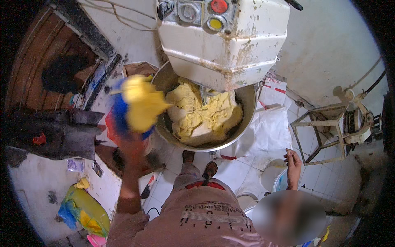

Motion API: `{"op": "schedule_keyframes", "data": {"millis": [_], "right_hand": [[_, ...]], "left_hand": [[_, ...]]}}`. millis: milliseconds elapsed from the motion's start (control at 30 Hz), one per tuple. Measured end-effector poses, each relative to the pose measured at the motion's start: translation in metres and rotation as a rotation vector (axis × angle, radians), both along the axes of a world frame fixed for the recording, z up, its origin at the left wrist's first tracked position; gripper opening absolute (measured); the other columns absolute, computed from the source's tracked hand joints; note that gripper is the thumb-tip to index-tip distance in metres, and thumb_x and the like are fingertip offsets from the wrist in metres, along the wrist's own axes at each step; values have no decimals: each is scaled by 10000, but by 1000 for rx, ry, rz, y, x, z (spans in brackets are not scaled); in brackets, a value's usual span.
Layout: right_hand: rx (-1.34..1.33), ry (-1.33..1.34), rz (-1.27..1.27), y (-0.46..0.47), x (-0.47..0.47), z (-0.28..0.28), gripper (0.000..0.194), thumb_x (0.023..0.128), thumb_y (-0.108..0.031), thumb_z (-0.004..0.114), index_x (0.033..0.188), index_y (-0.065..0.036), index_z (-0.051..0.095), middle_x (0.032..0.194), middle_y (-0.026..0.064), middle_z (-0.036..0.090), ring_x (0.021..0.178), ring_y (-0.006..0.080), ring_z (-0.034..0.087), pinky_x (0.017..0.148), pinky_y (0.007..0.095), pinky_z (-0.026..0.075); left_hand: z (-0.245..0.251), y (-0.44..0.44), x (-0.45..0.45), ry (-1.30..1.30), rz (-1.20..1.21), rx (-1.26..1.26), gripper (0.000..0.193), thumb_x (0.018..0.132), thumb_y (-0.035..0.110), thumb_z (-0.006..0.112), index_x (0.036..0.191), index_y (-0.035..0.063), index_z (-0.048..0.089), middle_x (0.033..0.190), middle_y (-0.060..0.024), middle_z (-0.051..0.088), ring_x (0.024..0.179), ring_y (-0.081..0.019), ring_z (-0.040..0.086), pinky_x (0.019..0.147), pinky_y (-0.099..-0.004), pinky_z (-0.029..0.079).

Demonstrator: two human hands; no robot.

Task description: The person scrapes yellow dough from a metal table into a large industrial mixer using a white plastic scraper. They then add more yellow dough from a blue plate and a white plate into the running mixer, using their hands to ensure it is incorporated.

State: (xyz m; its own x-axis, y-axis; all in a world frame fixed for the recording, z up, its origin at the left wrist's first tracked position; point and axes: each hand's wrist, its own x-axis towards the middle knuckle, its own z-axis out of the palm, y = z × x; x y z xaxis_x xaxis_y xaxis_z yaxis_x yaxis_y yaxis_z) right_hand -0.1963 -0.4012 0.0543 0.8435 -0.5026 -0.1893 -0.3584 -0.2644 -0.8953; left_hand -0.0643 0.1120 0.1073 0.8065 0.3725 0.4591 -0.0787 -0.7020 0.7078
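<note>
My left hand (132, 143), blurred by motion, reaches out beside the left rim of the mixer bowl (240, 140). It grips a yellow and blue thing (143, 106), too smeared to name exactly; its yellow part overlaps the bowl's edge in view. Pale yellow dough (203, 120) lies in the metal bowl in thick, torn folds, around the metal mixing tool (203, 95). Above the bowl hangs the white, stained head of the dough mixer (222, 52). My right hand (293, 166) is held out at the right with loosely bent fingers and nothing in them, above a white bucket (279, 182).
White sacks (268, 129) lie on the tiled floor right of the bowl. Farther right stands a metal frame (321, 132) with machinery attached. A yellow-green bag (89, 207) rests on a white surface at lower left. Behind my left hand shows a red container (110, 128).
</note>
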Motion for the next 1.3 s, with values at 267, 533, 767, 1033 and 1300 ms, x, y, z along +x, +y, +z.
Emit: {"op": "schedule_keyframes", "data": {"millis": [267, 533, 767, 1033, 1300], "right_hand": [[-66, 9, 40, -4, -29, -18, 228, 926, -182, 595, 1048, -8, 679, 930, 43, 658, 846, 130, 583, 779, 260, 458], [-112, -67, 206, 58, 11, -17, 229, 911, -94, 558, 1118, -48, 644, 963, 111, 621, 880, 184, 586, 795, 289, 462], [-554, -310, 702, 167, 83, 26, 610, 739, 38, 540, 1300, -199, 560, 919, 146, 491, 840, 308, 505, 785, 374, 443], [-1165, -542, 956, 263, 150, 83, 710, 777, -27, 519, 1394, -368, 441, 943, 121, 491, 826, 289, 486, 773, 386, 438], [-1553, -603, 1099, 327, 184, 115, 807, 805, -9, 479, 1416, -508, 314, 969, 76, 485, 827, 233, 455, 755, 352, 394]], "left_hand": [[-97, -72, 34, 350, -419, 625, 647, 855, 99, 503, 1428, 12, 216, 1253, -292, 412, 1093, -431, 520, 775, -459, 541], [-79, -33, 23, 363, -285, -187, 600, 877, 97, 477, 1402, -18, 211, 1292, -262, 436, 1168, -383, 489, 993, -432, 387], [-39, 27, 11, 311, -526, -696, 599, 937, 316, 541, 1400, 9, 319, 1277, -136, 510, 1100, -220, 540, 959, -337, 428], [34, 92, 49, 558, -530, -699, 464, 949, 373, 537, 1278, 45, 520, 1131, -74, 618, 1002, -140, 598, 896, -297, 474], [69, 129, 76, 362, -1006, -403, 352, 994, 284, 477, 1225, 27, 547, 1086, -44, 632, 948, -89, 592, 848, -245, 475]]}}
